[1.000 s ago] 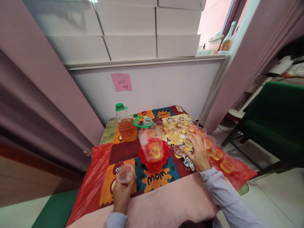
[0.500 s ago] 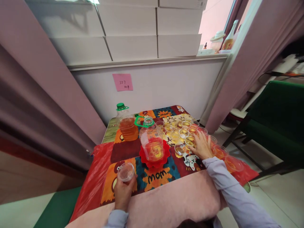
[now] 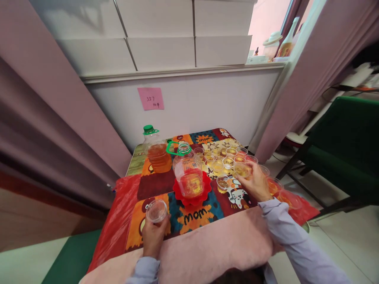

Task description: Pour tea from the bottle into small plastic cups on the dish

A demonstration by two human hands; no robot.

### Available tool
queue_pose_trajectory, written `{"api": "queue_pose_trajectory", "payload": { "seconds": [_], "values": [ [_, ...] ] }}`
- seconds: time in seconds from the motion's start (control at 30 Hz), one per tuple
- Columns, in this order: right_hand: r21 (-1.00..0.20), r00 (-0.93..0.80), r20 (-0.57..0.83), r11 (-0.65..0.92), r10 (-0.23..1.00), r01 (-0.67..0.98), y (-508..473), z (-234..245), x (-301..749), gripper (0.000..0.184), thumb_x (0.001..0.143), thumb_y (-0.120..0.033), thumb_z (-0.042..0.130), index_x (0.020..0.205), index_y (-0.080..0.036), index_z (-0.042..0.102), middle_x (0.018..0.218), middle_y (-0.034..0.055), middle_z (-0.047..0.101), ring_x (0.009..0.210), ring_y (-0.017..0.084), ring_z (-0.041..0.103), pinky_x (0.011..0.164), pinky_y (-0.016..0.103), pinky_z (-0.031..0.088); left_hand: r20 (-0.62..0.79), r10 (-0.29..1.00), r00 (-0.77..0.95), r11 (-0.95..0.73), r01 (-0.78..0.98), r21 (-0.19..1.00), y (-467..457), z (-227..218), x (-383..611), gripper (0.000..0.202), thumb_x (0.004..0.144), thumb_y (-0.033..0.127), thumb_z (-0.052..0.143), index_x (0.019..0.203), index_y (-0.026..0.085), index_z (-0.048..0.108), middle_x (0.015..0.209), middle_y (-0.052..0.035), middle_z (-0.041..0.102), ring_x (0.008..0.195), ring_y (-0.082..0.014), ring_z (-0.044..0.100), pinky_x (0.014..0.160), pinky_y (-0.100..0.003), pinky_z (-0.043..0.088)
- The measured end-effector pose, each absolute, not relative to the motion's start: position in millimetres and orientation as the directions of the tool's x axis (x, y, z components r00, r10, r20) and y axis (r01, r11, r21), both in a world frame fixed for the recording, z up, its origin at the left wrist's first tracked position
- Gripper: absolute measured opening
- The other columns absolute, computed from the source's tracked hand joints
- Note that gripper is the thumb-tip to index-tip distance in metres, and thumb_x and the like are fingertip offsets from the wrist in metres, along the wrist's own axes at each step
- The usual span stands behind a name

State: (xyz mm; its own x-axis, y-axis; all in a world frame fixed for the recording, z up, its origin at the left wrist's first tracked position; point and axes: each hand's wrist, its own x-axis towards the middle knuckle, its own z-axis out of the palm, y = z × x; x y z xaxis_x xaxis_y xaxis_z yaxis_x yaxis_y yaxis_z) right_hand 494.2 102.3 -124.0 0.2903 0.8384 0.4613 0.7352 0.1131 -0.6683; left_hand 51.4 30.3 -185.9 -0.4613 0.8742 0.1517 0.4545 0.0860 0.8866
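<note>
Holding empty cup [image 3: 156,211], filled cup [image 3: 241,170]; two bottles [image 3: 157,156].

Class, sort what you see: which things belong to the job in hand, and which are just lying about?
In use: left hand holding the empty cup; right hand gripping a filled cup; other cups; open bottle on red coaster.
Lying about: capped bottle; pink note; white boxes; green chair.

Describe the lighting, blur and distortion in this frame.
Head view: the window at upper right is blown out pink; the wide lens slants the curtains outward near the edges; the right hand looks slightly soft, while the jug at centre is sharp.
</note>
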Motion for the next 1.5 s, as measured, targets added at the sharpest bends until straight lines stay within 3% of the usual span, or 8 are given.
{"api": "queue_pose_trajectory", "payload": {
  "seconds": [0.1, 0.2, 0.43, 0.57, 0.7, 1.23, 1.5],
  "values": [
    [-0.803, 0.311, 0.438, 0.211, 0.843, 0.558, 99.5, -111.6, 486.5, 0.074, 0.08, -0.062, 0.083, 0.135, -0.022, 0.055, 0.125, 0.0165, 0.074, 0.113, 0.034, 0.073, 0.1, 0.055, 0.06, 0.143, 0.874, -0.464, 0.094, 0.452, 0.887, 29.9, -184.0, 52.3, 0.062, 0.062, 0.059, 0.083, 0.11, 0.022, 0.07, 0.104, -0.0105, 0.081, 0.108, -0.0391, 0.076, 0.105, -0.058, 0.057],
    [-0.8, 0.206, 0.426, 0.261, 0.881, 0.54, 97.1, -105.9, 479.2, 0.068, 0.083, -0.055, 0.081, 0.136, -0.022, 0.056, 0.123, 0.0141, 0.075, 0.114, 0.032, 0.074, 0.1, 0.052, 0.06, 0.136, 0.876, -0.462, 0.1, 0.45, 0.887, 29.2, -181.5, 53.1, 0.064, 0.062, 0.06, 0.083, 0.11, 0.021, 0.07, 0.104, -0.0125, 0.081, 0.108, -0.0399, 0.076, 0.105, -0.059, 0.056],
    [-0.513, -0.044, 0.481, 0.321, 0.876, 0.796, 97.2, -117.7, 476.9, 0.057, 0.086, -0.032, 0.067, 0.141, -0.019, 0.062, 0.137, 0.0177, 0.073, 0.127, 0.036, 0.069, 0.109, 0.055, 0.053, 0.145, 0.875, -0.463, 0.098, 0.461, 0.882, 28.7, -180.8, 53.4, 0.065, 0.063, 0.063, 0.082, 0.111, 0.021, 0.07, 0.104, -0.0129, 0.081, 0.107, -0.0389, 0.076, 0.104, -0.057, 0.057],
    [-0.365, -0.128, 0.517, 0.353, 0.846, 0.861, 100.6, -124.5, 480.7, 0.06, 0.084, -0.022, 0.063, 0.144, -0.019, 0.062, 0.14, 0.0177, 0.072, 0.13, 0.036, 0.067, 0.112, 0.057, 0.051, 0.141, 0.878, -0.457, 0.105, 0.472, 0.875, 29.2, -184.1, 51.6, 0.067, 0.063, 0.063, 0.081, 0.112, 0.019, 0.069, 0.108, -0.0153, 0.081, 0.11, -0.0396, 0.076, 0.105, -0.057, 0.056],
    [-0.258, -0.2, 0.518, 0.374, 0.832, 0.891, 101.4, -124.0, 481.8, 0.067, 0.08, -0.014, 0.061, 0.147, -0.021, 0.062, 0.141, 0.0148, 0.072, 0.129, 0.034, 0.066, 0.113, 0.056, 0.049, 0.131, 0.877, -0.461, 0.103, 0.449, 0.887, 29.5, -188.6, 49.7, 0.077, 0.064, 0.062, 0.083, 0.124, 0.02, 0.064, 0.115, -0.0153, 0.08, 0.111, -0.0376, 0.076, 0.106, -0.056, 0.056],
    [-0.082, -0.317, 0.529, 0.419, 0.787, 0.904, 98.3, -114.1, 476.1, 0.071, 0.081, -0.002, 0.054, 0.149, -0.023, 0.063, 0.14, 0.0121, 0.072, 0.132, 0.03, 0.065, 0.126, 0.06, 0.034, 0.149, 0.852, -0.501, 0.105, 0.443, 0.891, 31.0, -189.9, 50.5, 0.082, 0.059, 0.065, 0.083, 0.125, 0.022, 0.06, 0.119, -0.0145, 0.078, 0.114, -0.0368, 0.074, 0.107, -0.052, 0.054],
    [0.093, -0.459, 0.5, 0.481, 0.735, 0.872, 100.9, -112.7, 470.9, 0.055, 0.096, -0.001, 0.046, 0.143, -0.022, 0.066, 0.139, 0.012, 0.074, 0.134, 0.031, 0.065, 0.125, 0.06, 0.035, 0.156, 0.862, -0.483, 0.096, 0.457, 0.884, 28.8, -190.3, 50.6, 0.079, 0.064, 0.064, 0.082, 0.127, 0.022, 0.059, 0.118, -0.0146, 0.078, 0.114, -0.0368, 0.074, 0.105, -0.054, 0.056]
  ]
}}
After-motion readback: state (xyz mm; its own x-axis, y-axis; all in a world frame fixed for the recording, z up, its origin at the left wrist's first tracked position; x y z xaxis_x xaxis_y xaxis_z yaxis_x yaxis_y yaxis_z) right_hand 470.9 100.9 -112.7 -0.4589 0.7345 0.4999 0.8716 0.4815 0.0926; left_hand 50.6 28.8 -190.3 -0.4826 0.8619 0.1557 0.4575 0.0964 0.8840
